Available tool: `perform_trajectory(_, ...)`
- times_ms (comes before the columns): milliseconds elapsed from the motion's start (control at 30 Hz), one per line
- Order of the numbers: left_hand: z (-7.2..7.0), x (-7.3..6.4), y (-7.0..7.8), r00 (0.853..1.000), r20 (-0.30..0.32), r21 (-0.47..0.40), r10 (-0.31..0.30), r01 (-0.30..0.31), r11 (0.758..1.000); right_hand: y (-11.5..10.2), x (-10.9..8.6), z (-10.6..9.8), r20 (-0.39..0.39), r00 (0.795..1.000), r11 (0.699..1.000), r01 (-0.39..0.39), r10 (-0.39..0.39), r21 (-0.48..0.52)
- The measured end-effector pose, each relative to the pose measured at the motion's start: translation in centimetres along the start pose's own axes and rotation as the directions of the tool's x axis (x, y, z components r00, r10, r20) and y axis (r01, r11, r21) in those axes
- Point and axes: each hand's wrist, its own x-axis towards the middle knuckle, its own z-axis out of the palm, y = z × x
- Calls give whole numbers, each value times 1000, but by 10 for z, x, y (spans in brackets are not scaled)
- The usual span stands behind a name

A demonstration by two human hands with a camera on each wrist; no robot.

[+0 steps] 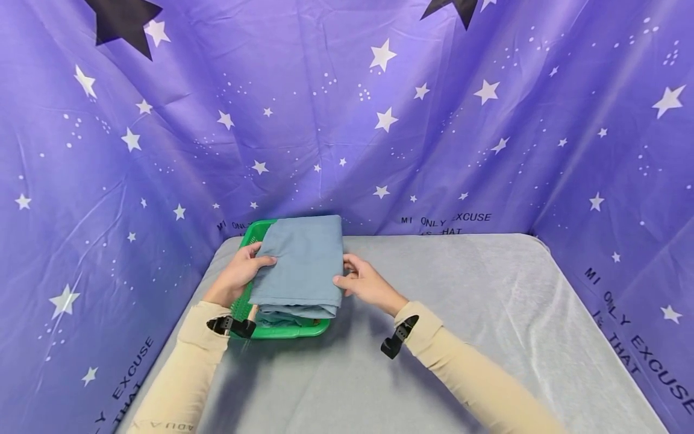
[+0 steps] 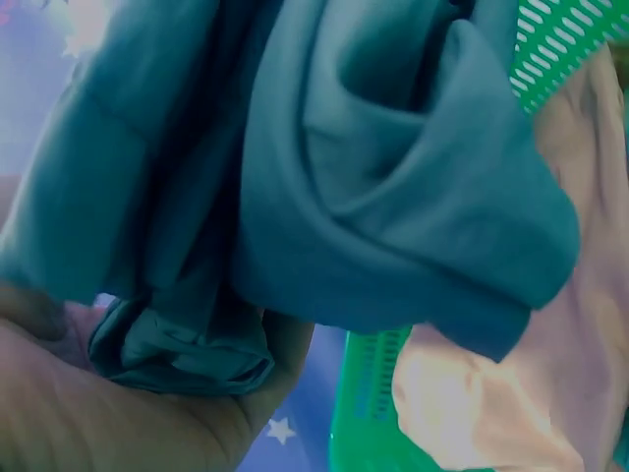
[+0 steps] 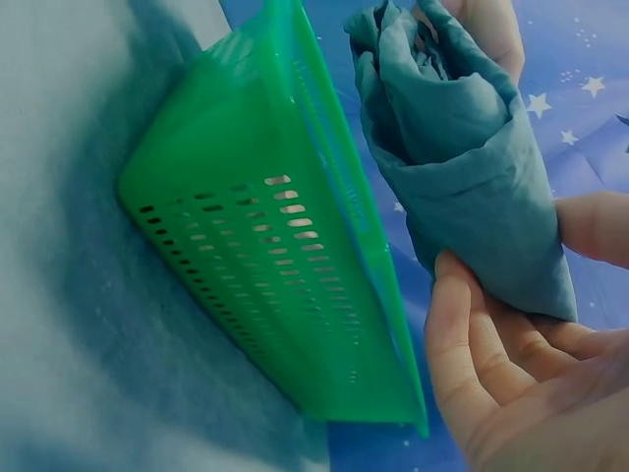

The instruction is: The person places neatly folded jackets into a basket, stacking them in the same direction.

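Note:
A folded blue-grey cloth (image 1: 300,259) is held level over the green plastic basket (image 1: 282,333), covering most of its opening. My left hand (image 1: 238,276) grips the cloth's left side, thumb on top and fingers beneath. At the opposite side my right hand (image 1: 370,283) pinches the edge between thumb and fingers. Thick, rolled layers of the cloth (image 3: 472,187) show from the end in the right wrist view, above the basket's rim. Inside the basket lies a pale peach cloth (image 2: 531,393), seen in the left wrist view.
The basket stands at the back left of a table with a grey cover (image 1: 461,313). A purple curtain with stars (image 1: 347,120) hangs around the back and sides, close behind the basket. Slotted walls (image 3: 256,246) form the basket's sides.

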Motion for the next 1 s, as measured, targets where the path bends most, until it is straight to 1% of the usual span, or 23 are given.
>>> perform_trajectory(100,-4,3,-2,1000,-7,7,-14,14,1000,1,4,5,2,1000,1000,-6,6,2)
perform_trajectory(233,-10,5,-5,999,3,-6,-39,39,999,6,10,10,-7,1000,1000,-20,20,10)
perform_trajectory(433,-16,10,-12,998,3,-10,-70,70,998,10,18,17,-26,997,997,-76,76,0)
perform_trajectory(667,-21,12,-17,992,-12,-2,-124,124,992,14,23,24,-51,992,993,-117,116,-16)
perform_trajectory(833,-25,13,-21,990,13,-20,-143,144,989,13,24,27,-56,986,988,-155,154,-7)
perform_trajectory(1000,-29,16,-27,986,19,-25,-168,168,985,10,28,30,-66,978,979,-200,197,-43)
